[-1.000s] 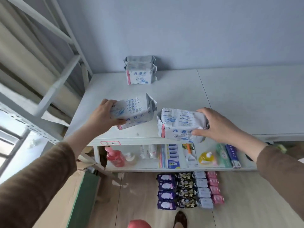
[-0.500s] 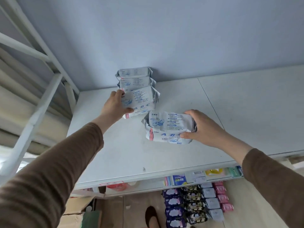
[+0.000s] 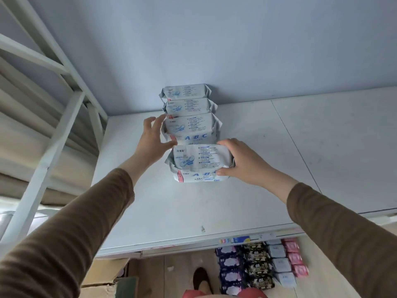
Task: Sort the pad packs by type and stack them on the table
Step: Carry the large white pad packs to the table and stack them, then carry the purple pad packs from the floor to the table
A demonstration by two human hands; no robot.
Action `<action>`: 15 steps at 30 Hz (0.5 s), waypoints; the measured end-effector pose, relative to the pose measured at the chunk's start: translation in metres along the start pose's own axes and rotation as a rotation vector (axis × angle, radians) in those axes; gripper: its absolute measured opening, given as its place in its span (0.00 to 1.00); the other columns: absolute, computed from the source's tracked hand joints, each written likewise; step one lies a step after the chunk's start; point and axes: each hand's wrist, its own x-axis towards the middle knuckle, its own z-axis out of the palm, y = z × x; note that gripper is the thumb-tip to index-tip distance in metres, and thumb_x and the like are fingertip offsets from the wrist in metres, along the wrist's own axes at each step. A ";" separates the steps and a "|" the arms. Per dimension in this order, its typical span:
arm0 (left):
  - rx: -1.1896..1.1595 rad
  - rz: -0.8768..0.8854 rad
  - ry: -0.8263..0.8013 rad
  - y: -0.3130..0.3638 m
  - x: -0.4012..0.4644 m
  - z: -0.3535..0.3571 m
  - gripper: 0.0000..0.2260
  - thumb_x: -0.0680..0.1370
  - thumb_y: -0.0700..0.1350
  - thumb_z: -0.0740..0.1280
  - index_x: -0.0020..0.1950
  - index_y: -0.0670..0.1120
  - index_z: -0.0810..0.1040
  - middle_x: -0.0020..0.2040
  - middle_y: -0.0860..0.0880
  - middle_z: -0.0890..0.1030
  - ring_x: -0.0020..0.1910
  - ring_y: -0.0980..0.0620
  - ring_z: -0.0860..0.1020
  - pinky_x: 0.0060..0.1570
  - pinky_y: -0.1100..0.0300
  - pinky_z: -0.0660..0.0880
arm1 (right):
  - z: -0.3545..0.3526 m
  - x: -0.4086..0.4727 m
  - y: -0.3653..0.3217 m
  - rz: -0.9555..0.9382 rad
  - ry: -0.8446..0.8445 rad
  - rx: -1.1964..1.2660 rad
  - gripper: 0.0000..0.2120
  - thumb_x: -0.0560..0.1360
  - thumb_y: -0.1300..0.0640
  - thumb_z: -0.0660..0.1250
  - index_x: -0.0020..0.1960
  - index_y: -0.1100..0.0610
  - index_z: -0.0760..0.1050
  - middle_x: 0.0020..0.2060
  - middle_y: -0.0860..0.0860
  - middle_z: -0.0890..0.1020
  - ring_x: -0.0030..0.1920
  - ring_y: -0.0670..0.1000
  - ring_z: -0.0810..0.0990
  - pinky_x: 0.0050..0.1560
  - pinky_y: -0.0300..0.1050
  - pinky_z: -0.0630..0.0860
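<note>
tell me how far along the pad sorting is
Done: three white ABC packs are stacked by the wall on the table. In hand: the right hand holds a fourth pack; the left hand touches the stack's side. Left: the floor packs.

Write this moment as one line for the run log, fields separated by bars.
left hand: open, at third pack | right hand: holds fourth pack | stack on table: three packs

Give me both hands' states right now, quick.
Left hand: open, fingers spread against the left end of the third ABC pack on the stack.
Right hand: holding the nearest ABC pack.
</note>
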 end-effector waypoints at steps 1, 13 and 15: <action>-0.004 -0.015 0.021 -0.005 -0.008 -0.005 0.37 0.72 0.50 0.76 0.77 0.53 0.61 0.73 0.46 0.60 0.59 0.46 0.76 0.60 0.49 0.77 | 0.003 0.007 -0.002 -0.006 0.005 -0.007 0.35 0.68 0.49 0.78 0.70 0.48 0.66 0.62 0.49 0.72 0.62 0.51 0.69 0.58 0.48 0.70; 0.024 -0.103 0.067 -0.010 -0.117 -0.001 0.22 0.77 0.48 0.71 0.69 0.48 0.72 0.65 0.49 0.75 0.63 0.49 0.74 0.61 0.54 0.71 | 0.031 0.041 0.005 0.006 0.230 -0.008 0.34 0.68 0.55 0.78 0.70 0.55 0.67 0.63 0.53 0.68 0.60 0.56 0.74 0.53 0.45 0.71; 0.026 -0.095 0.065 -0.004 -0.135 0.006 0.22 0.76 0.47 0.71 0.69 0.47 0.73 0.64 0.48 0.76 0.64 0.47 0.74 0.62 0.54 0.70 | 0.034 0.032 0.002 0.019 0.287 -0.002 0.35 0.69 0.56 0.77 0.71 0.56 0.66 0.65 0.54 0.67 0.64 0.58 0.71 0.56 0.49 0.74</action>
